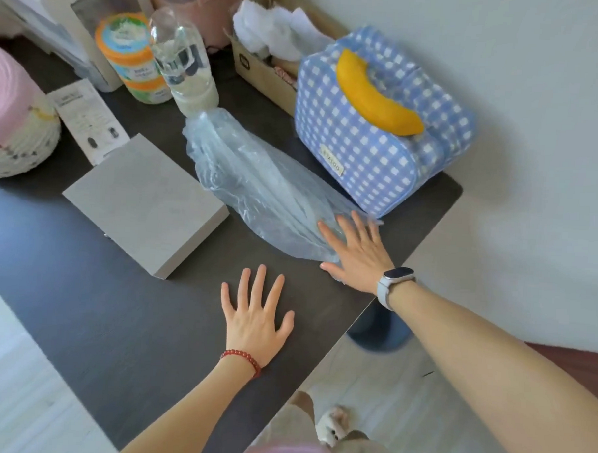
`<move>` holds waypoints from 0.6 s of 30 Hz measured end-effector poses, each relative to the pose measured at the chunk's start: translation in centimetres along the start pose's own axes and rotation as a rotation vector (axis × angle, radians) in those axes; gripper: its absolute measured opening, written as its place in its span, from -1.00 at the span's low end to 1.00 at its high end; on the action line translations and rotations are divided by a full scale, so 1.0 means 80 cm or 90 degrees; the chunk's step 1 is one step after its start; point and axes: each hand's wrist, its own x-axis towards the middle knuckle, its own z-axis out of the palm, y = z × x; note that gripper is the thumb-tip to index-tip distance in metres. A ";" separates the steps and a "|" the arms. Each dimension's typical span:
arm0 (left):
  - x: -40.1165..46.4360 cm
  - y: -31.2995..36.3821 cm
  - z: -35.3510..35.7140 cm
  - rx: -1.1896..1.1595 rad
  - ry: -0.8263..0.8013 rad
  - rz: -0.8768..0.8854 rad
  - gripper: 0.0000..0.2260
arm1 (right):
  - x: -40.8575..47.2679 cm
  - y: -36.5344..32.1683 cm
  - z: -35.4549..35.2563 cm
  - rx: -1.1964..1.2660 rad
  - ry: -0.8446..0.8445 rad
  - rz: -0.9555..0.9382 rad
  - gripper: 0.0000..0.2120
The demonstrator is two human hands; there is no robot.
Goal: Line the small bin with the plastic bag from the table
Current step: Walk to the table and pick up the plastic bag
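Plastic bag (258, 187), one, clear, lying flat on dark table (82, 302) beside checked blue case (380, 127). Small bin (378, 332), one, dark, partly visible on floor beyond table edge. Right hand (354, 252) spread open, fingertips on bag's near end, gripping nothing. Left hand (256, 320) flat, open, empty, just beside bag.

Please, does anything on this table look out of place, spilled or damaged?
Nothing looks spilled or broken. One oddity: the far end of the plastic bag appears pinned under the clear bottle, so pulling it may tip the bottle. The right hand rests flat on the bag's near end; the left hand lies flat on the table.
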 end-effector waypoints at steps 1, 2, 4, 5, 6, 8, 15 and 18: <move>0.000 0.000 -0.001 0.000 -0.002 0.001 -0.48 | -0.002 0.000 0.003 0.017 -0.001 0.001 -0.28; 0.001 0.001 -0.002 -0.003 -0.002 0.001 -0.49 | -0.004 0.000 0.006 0.031 0.016 0.001 -0.29; 0.003 0.003 -0.010 -0.039 0.016 -0.006 -0.51 | -0.011 0.003 0.007 0.060 0.058 -0.009 -0.32; 0.006 0.005 -0.016 -0.072 0.046 -0.002 -0.53 | -0.016 0.003 0.006 0.092 0.069 -0.019 -0.36; 0.008 0.009 -0.023 -0.099 0.088 0.015 -0.54 | -0.021 0.002 0.006 0.134 0.089 -0.022 -0.41; 0.016 0.022 -0.036 -0.114 0.174 0.088 -0.56 | -0.037 0.002 0.009 0.256 0.094 -0.007 -0.51; 0.059 0.092 -0.055 -0.063 0.100 0.226 -0.58 | -0.143 0.004 -0.020 0.721 0.193 0.092 -0.64; 0.054 0.133 -0.053 -0.091 0.046 0.296 -0.45 | -0.196 0.021 -0.026 0.800 0.286 0.110 -0.65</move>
